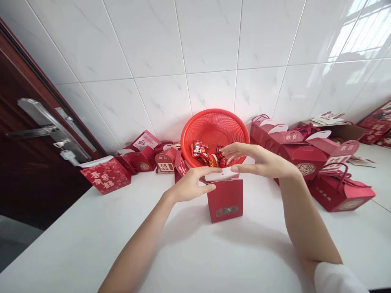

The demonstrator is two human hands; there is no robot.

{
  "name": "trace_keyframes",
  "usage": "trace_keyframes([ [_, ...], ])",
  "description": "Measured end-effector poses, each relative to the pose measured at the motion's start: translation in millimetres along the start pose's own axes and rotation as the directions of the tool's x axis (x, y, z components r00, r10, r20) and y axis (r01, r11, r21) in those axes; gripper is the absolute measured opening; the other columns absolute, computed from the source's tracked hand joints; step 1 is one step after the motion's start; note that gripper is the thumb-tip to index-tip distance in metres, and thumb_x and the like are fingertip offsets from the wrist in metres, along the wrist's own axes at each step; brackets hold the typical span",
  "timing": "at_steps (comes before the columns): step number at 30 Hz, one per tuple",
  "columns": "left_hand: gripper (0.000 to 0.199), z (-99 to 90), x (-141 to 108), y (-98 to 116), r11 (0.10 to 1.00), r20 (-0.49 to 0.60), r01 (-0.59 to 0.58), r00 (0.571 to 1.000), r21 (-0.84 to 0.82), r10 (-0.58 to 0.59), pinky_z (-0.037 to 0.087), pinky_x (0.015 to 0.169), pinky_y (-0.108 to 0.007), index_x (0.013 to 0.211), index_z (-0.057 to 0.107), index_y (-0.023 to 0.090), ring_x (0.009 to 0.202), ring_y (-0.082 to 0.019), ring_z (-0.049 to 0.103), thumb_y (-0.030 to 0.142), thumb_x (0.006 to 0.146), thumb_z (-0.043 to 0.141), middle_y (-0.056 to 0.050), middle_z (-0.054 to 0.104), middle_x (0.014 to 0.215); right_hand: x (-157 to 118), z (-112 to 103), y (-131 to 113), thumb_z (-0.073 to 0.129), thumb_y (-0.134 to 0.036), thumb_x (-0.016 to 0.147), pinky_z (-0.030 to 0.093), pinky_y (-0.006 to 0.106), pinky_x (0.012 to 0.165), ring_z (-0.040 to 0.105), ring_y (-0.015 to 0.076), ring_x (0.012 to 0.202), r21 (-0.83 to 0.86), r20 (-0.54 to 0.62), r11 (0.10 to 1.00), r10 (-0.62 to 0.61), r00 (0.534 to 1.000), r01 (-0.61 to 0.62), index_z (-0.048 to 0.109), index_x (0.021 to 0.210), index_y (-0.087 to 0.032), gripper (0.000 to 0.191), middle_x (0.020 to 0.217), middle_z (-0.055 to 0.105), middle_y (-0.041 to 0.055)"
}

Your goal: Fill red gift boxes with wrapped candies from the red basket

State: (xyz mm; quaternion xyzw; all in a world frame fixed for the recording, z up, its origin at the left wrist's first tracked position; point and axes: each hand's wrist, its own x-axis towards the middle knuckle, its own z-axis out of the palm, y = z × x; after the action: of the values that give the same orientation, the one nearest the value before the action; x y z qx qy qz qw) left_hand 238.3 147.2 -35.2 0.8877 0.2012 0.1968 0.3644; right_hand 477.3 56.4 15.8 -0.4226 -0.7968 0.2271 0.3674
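Observation:
A small red gift box with a little window low on its front stands upright on the white table, its top not closed. A white-sided flap shows at its top. My left hand is at the upper left edge of the box, thumb and fingers stretched out and apart; whether it touches the flap I cannot tell. Over the upper right of the box is my right hand, fingers extended and spread, holding nothing. Just behind stands a red plastic basket with several wrapped candies in it, partly covered by my right hand.
Several red gift boxes line the wall: an open-topped one at the far left, smaller ones beside the basket, and handled ones at the right. The table meets a tiled wall; a door handle is at left.

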Motion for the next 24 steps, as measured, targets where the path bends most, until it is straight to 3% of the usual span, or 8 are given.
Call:
trace_keyframes([
  [4, 0.057, 5.5, 4.5, -5.4, 1.000, -0.154, 0.001, 0.988, 0.017, 0.002, 0.054, 0.099, -0.034, 0.142, 0.056, 0.026, 0.128, -0.026, 0.060, 0.022, 0.086, 0.063, -0.004, 0.058, 0.148, -1.3, 4.5, 16.2, 0.059, -0.052, 0.093, 0.052, 0.043, 0.099, 0.062, 0.0250, 0.118, 0.100, -0.059, 0.990, 0.104, 0.993, -0.097, 0.060, 0.131, -0.024, 0.048, 0.126, 0.066, 0.0103],
  [6, 0.051, 7.8, 7.8, -10.5, 1.000, -0.197, -0.016, 0.980, 0.019, 0.020, 0.055, 0.097, -0.033, 0.137, 0.059, 0.025, 0.117, -0.024, 0.065, 0.024, 0.086, 0.062, -0.004, 0.063, 0.141, -4.7, 10.3, 26.7, 0.051, -0.057, 0.096, 0.050, 0.044, 0.101, 0.060, 0.0251, 0.120, 0.090, -0.104, 0.981, 0.180, 0.978, -0.171, 0.060, 0.130, -0.023, 0.049, 0.125, 0.066, 0.0105],
  [10, 0.021, 12.7, 14.5, -22.4, 0.992, -0.203, -0.119, 0.971, 0.049, 0.126, 0.055, 0.092, -0.032, 0.103, 0.071, 0.020, 0.100, -0.021, 0.069, 0.023, 0.086, 0.059, -0.005, 0.075, 0.108, -14.5, 26.6, 45.7, 0.039, -0.065, 0.098, 0.050, 0.041, 0.097, 0.063, 0.0242, 0.109, 0.139, -0.106, 0.961, 0.253, 0.962, -0.238, 0.066, 0.117, -0.019, 0.057, 0.115, 0.068, 0.0092],
  [12, 0.017, 14.8, 16.3, -26.0, 0.984, -0.202, -0.167, 0.963, 0.065, 0.177, 0.054, 0.092, -0.031, 0.095, 0.071, 0.020, 0.100, -0.020, 0.069, 0.022, 0.086, 0.057, -0.006, 0.075, 0.104, -18.7, 35.8, 52.5, 0.038, -0.066, 0.097, 0.052, 0.039, 0.091, 0.063, 0.0236, 0.103, 0.172, -0.083, 0.953, 0.266, 0.960, -0.249, 0.068, 0.108, -0.019, 0.057, 0.109, 0.069, 0.0075],
  [17, 0.017, 15.1, 15.4, -25.5, 0.984, -0.204, -0.156, 0.964, 0.088, 0.171, 0.053, 0.091, -0.030, 0.097, 0.072, 0.020, 0.096, -0.020, 0.069, 0.022, 0.084, 0.062, -0.005, 0.076, 0.102, -23.3, 55.5, 64.2, 0.047, -0.062, 0.096, 0.050, 0.033, 0.080, 0.060, 0.0203, 0.089, 0.168, -0.146, 0.953, 0.275, 0.950, -0.250, 0.065, 0.099, -0.019, 0.047, 0.096, 0.067, 0.0055],
  [24, 0.020, 17.5, 18.1, -28.6, 0.993, -0.213, -0.112, 0.971, -0.022, 0.105, 0.054, 0.092, -0.031, 0.093, 0.075, 0.018, 0.096, -0.021, 0.070, 0.033, 0.089, 0.062, -0.006, 0.077, 0.099, -28.4, 77.4, 77.7, 0.057, -0.060, 0.092, 0.050, 0.032, 0.078, 0.063, 0.0203, 0.090, 0.262, -0.304, 0.939, 0.298, 0.905, -0.222, 0.064, 0.102, -0.018, 0.044, 0.099, 0.069, 0.0074],
])
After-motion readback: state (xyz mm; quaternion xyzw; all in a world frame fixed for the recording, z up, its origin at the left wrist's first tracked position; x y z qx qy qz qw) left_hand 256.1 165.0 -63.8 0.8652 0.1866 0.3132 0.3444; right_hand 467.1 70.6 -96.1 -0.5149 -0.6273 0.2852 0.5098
